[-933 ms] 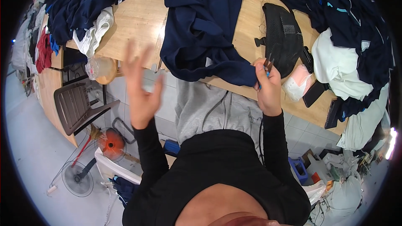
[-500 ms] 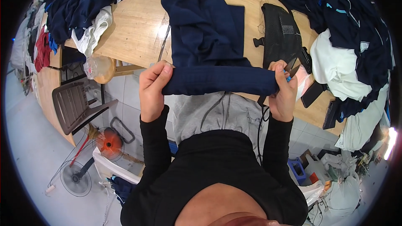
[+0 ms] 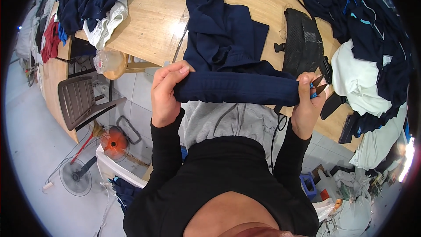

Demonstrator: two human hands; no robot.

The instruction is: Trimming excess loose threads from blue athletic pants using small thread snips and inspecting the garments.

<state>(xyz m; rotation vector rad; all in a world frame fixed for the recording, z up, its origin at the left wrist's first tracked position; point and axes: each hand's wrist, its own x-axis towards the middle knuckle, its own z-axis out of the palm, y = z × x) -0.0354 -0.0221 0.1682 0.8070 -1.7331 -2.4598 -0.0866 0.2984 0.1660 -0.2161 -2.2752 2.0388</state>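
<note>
Between my two hands the wide waistband of a navy garment (image 3: 221, 33), which looks like trousers, is held out straight and flat. My left hand (image 3: 167, 94) is closed on one end of the band, thumb on top. At the other end my right hand (image 3: 308, 107) pinches the band, and it also holds small thread snips (image 3: 321, 88) whose dark blades and blue parts stick out past the fingers. The rest of the garment lies rumpled on the wooden table (image 3: 151, 15), away from me. Part of the snips is hidden in my palm.
Piles of navy garments (image 3: 96, 0) lie at the far left and right, with white cloth (image 3: 353, 72) at the right. A black mesh bag (image 3: 302, 39) is beside the garment. A brown chair (image 3: 76, 101), a stool (image 3: 115, 66) and a fan (image 3: 78, 176) stand left.
Both hands and the waistband sit slightly farther right in the picture, as does the table scene. My right hand has turned, so the snips' blades show more. The grip on the band remains.
</note>
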